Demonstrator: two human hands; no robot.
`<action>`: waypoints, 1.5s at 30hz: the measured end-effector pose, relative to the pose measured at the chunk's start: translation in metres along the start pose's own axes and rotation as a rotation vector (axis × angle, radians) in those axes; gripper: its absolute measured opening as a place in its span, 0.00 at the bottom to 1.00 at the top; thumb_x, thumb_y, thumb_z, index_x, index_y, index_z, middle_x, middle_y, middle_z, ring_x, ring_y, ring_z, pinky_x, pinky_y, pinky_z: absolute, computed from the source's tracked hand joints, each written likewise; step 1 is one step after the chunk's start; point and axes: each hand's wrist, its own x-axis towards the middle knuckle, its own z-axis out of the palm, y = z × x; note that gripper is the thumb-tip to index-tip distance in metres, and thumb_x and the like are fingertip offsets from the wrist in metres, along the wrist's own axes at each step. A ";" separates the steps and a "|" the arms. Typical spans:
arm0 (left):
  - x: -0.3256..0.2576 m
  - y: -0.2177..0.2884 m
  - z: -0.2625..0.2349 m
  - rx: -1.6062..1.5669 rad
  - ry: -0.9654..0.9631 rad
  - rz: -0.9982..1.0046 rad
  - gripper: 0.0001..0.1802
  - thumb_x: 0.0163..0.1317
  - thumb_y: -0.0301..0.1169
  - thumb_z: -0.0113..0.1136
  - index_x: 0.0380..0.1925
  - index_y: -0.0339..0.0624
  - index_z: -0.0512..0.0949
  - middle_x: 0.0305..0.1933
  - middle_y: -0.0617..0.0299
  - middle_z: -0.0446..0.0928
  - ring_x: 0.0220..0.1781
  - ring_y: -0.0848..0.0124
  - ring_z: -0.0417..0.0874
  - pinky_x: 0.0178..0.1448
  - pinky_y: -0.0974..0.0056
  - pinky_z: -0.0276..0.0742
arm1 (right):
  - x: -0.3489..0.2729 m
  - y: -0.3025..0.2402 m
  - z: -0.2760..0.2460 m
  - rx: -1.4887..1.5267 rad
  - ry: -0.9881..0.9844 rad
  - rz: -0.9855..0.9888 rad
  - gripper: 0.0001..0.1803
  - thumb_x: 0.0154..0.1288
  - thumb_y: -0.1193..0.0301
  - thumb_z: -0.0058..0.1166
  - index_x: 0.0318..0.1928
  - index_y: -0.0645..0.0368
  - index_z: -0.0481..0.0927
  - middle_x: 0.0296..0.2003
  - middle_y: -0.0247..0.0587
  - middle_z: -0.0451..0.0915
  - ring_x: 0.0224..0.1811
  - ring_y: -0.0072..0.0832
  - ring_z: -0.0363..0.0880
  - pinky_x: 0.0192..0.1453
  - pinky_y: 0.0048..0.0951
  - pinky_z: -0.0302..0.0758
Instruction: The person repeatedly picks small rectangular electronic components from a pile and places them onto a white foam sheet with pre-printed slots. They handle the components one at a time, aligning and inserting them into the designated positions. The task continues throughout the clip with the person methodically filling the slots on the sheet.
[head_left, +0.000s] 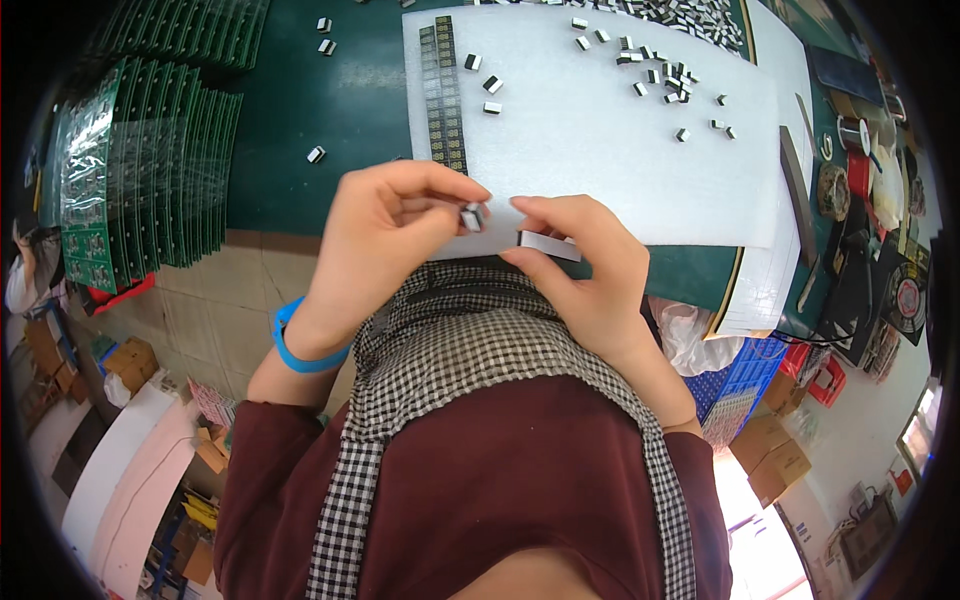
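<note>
Block [473, 217] between fingertips [474, 189] of left hand [375, 228]

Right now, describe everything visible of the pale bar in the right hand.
The pale bar is slim, straight and whitish-gray, smooth and plastic-looking, with a dark left end. It slants slightly, its right end lower in the picture, held in the right hand near the thumb. Exactly which fingers touch it is unclear.

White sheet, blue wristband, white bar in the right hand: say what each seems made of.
White sheet: probably plastic foam, with a matte, faintly mottled face. Blue wristband: likely rubber or silicone, from its even colour and smooth curve. White bar: perhaps plastic, smooth and flat-faced, though card is possible.
</note>
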 end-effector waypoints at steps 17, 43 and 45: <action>0.010 -0.015 0.007 -0.374 -0.254 -0.177 0.09 0.58 0.21 0.58 0.39 0.31 0.77 0.36 0.57 0.80 0.38 0.72 0.83 0.47 0.71 0.79 | 0.001 0.002 -0.012 0.131 0.008 0.043 0.14 0.45 0.82 0.65 0.35 0.61 0.81 0.31 0.39 0.80 0.33 0.29 0.80 0.35 0.25 0.75; -0.007 -0.005 0.006 0.175 0.325 0.228 0.07 0.54 0.19 0.62 0.34 0.31 0.78 0.33 0.61 0.78 0.33 0.76 0.80 0.39 0.74 0.76 | -0.001 -0.001 -0.009 -0.142 0.078 -0.141 0.12 0.48 0.78 0.64 0.36 0.62 0.79 0.32 0.39 0.79 0.31 0.30 0.78 0.33 0.26 0.75; 0.002 -0.010 -0.012 0.384 0.501 0.357 0.08 0.55 0.21 0.62 0.37 0.33 0.78 0.36 0.59 0.78 0.36 0.75 0.79 0.39 0.73 0.76 | -0.003 0.005 -0.009 0.031 0.096 0.051 0.10 0.51 0.78 0.62 0.36 0.63 0.79 0.32 0.40 0.79 0.32 0.27 0.78 0.35 0.24 0.75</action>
